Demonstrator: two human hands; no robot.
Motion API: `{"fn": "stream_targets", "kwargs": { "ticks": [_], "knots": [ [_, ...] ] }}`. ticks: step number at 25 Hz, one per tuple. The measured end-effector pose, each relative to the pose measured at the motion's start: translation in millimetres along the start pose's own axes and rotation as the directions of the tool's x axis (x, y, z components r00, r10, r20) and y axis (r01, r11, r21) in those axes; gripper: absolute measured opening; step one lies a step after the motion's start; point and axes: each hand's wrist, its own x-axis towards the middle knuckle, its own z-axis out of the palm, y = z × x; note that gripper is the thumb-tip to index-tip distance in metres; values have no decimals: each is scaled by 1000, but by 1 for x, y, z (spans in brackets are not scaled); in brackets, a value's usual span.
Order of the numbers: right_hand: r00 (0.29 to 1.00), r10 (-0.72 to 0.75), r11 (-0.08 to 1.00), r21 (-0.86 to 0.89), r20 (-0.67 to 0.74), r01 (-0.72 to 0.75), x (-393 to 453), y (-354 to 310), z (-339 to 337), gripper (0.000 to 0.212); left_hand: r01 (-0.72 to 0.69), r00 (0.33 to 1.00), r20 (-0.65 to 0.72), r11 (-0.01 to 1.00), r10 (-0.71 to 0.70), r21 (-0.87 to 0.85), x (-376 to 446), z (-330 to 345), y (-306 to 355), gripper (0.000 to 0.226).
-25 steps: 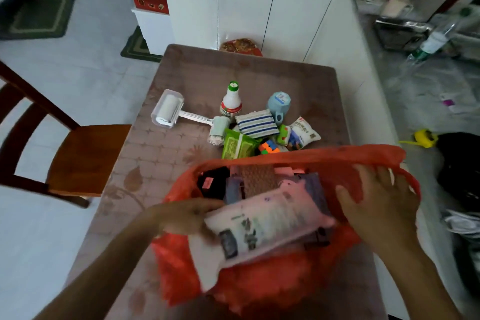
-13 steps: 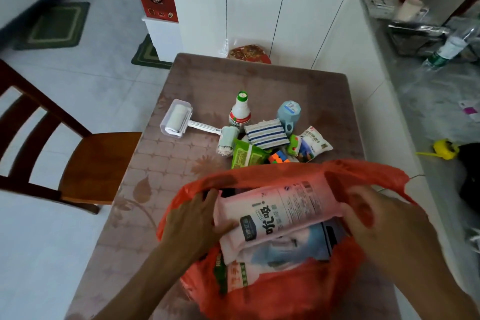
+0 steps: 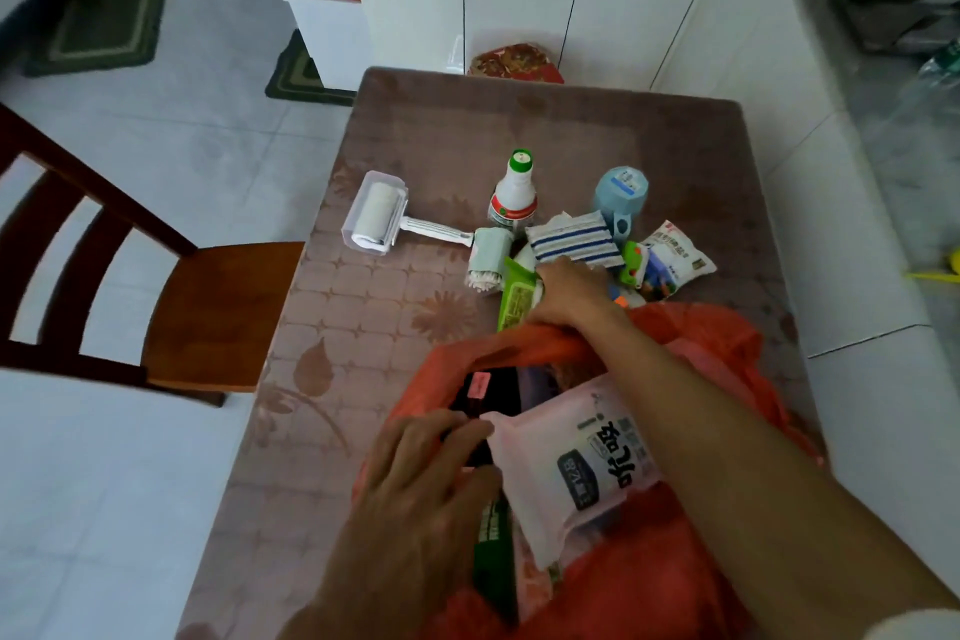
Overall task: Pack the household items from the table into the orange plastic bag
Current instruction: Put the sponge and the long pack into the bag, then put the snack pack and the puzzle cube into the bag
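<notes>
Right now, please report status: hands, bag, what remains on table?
Right hand reaching onto green packet, grip unclear. Left hand at orange bag mouth; pink pack inside. Bottle, lint roller remain.

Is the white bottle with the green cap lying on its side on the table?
No, the white bottle with the green cap stands upright on the brown patterned table.

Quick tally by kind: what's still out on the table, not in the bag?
Lint rollers: 1
Bottles: 1
Blue cups: 1
Striped cloths: 1
Cotton swab packs: 1
Green packets: 1
White pouches: 1
Small toys, partly hidden: at least 2
Total: at least 9
</notes>
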Motion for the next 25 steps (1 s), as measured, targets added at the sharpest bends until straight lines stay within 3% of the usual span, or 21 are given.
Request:
{"fn": "stream_targets", "kwargs": {
  "ticks": [2,5,7,9,10,12,13,15,16,17,19,22,24,25],
  "knots": [
    [999,-20,997,74,31,18,-3,2,1,88,-23,981,191,1000,24,-6,-1,17,15,28],
    [994,-104,977,190,24,97,-19,1,2,78,83,914,391,994,-105,74,0,35,26,58],
    [981,-98,960,245,-168,138,-37,4,-12,70,126,889,429,986,-162,111,3,43,27,70],
    [889,6,890,407,-457,204,-59,15,-40,60,139,870,443,970,-216,199,12,52,27,78],
    [814,90,807,521,-574,278,-76,26,-56,54,163,864,433,957,-256,241,20,57,27,80],
    [708,241,544,697,-663,467,-117,50,-83,46,228,852,398,924,-342,306,40,59,32,80],
    [716,280,352,763,-639,543,-139,61,-87,46,250,856,381,924,-350,288,46,55,37,76],
    [826,260,-41,849,-500,527,-181,80,-73,52,147,908,374,979,-190,141,39,48,50,52],
    [887,211,-138,886,-410,442,-196,83,-56,57,77,922,381,997,-75,11,27,47,55,44],
    [930,157,-163,920,-331,355,-206,84,-36,61,53,914,405,992,-1,-117,17,46,61,49],
    [974,82,-91,972,-209,216,-213,79,1,60,44,856,510,971,85,-235,-2,40,73,65],
    [997,-52,135,989,-53,59,-209,79,25,45,-10,856,479,932,195,-361,-5,30,84,34],
    [986,-163,467,883,40,42,-207,87,26,36,5,890,392,854,234,-521,0,12,93,19],
    [975,-201,664,745,90,68,-207,90,26,39,34,901,370,814,225,-579,2,7,95,16]
  ]
}}
